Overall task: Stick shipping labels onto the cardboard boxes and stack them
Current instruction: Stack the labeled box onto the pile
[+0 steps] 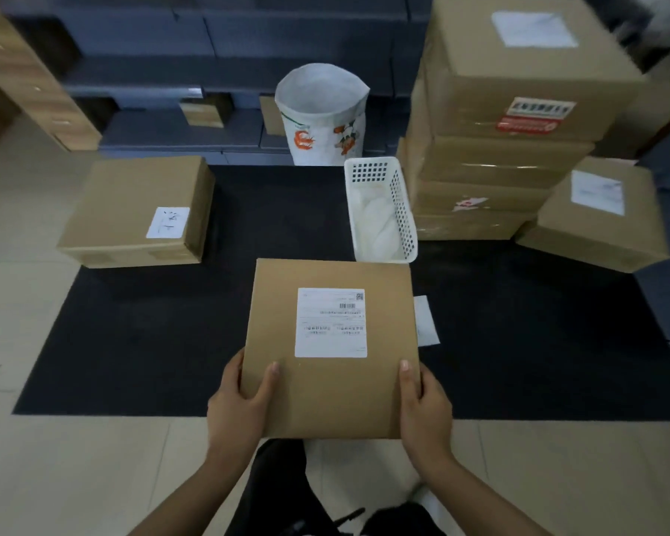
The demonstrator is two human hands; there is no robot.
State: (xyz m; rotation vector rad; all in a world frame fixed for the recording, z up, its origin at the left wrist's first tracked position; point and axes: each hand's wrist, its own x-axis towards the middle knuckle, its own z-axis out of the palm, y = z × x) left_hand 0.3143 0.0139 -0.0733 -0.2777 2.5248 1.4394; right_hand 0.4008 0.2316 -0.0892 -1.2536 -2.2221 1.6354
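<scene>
1. Over the near edge of the black mat [151, 342], a flat cardboard box [325, 392] is gripped at both near corners.
2. Left hand [236, 408]: closed on the left edge, thumb on top.
3. Right hand [426, 408]: closed on the right edge, thumb on top.
4. A white shipping label [330, 323] lies stuck flat on the box top.
5. A stack of boxes [499, 148] stands at far right, beside a white basket [403, 210].

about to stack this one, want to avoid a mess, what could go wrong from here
The stack on the right is already tall and uneven, so adding the held box could tip it. The white basket sits just beyond the box and could get knocked on the way. Both the left hand and right hand grip only the near corners, so the box might slip.
</scene>
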